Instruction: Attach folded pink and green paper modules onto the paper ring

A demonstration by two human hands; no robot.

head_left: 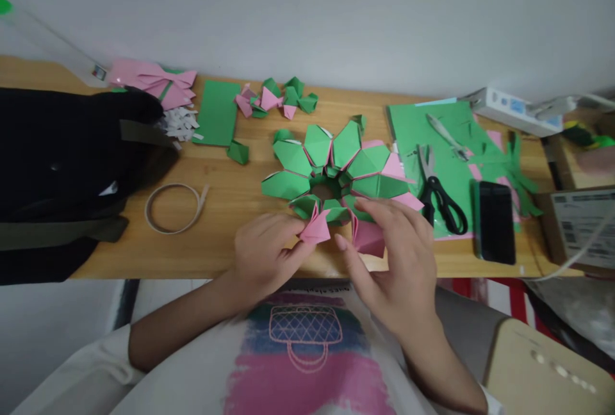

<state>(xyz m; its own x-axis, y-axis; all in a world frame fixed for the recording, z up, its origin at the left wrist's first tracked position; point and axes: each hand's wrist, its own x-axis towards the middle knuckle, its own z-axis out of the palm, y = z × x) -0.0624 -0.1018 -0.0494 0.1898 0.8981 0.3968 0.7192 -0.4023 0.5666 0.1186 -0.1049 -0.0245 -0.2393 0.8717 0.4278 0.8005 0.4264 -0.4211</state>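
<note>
A ring of folded green and pink paper pieces (291,157), like an origami flower, lies on the wooden table in front of me. My left hand (269,248) pinches a small folded pink paper piece (317,229) at the ring's near side. To the right, my right hand (401,255) has its thumb and fingers apart, with the fingertips touching the ring's near right edge. A pink paper flap (369,239) shows between that thumb and fingers. The back of the right hand partly hides the ring there.
Loose folded green and pink pieces (293,96) lie toward the wall. On the right, black-handled scissors (444,203) and a craft knife (446,134) rest on green sheets (408,122), beside a phone (496,223). Left are a strip coil (150,200), paper scraps (181,123) and a black bag (62,159).
</note>
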